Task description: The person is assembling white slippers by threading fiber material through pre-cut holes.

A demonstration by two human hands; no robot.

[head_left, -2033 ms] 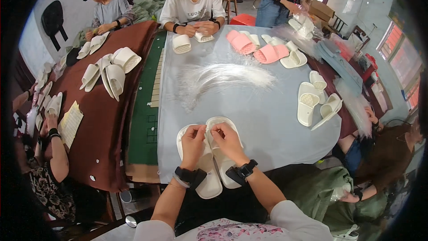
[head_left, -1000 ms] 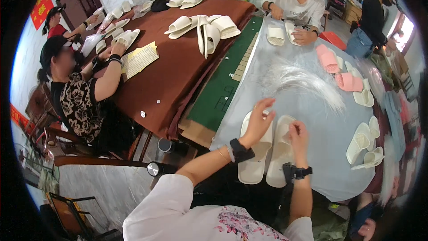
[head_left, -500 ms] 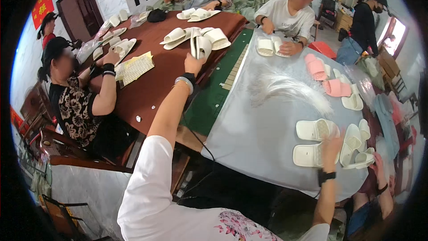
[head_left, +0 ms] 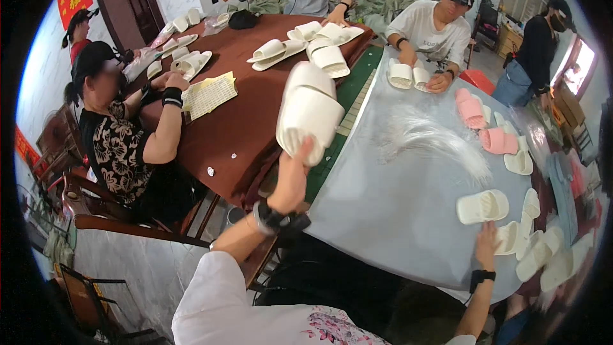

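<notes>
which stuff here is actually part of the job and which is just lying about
Part of the job:
cream slide slippers in the left hand
cream slide at the right hand
clear strand bundle, probably

Seemingly just lying about:
yellow sheet
white scraps on the brown cloth

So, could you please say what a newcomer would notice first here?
Probably the cream open-toed slippers held up in the person's left hand, near the centre. Next, the curved bundle of shiny, whitish strands on the grey-covered table, and the pink open-toed slippers toward its right side.
</notes>
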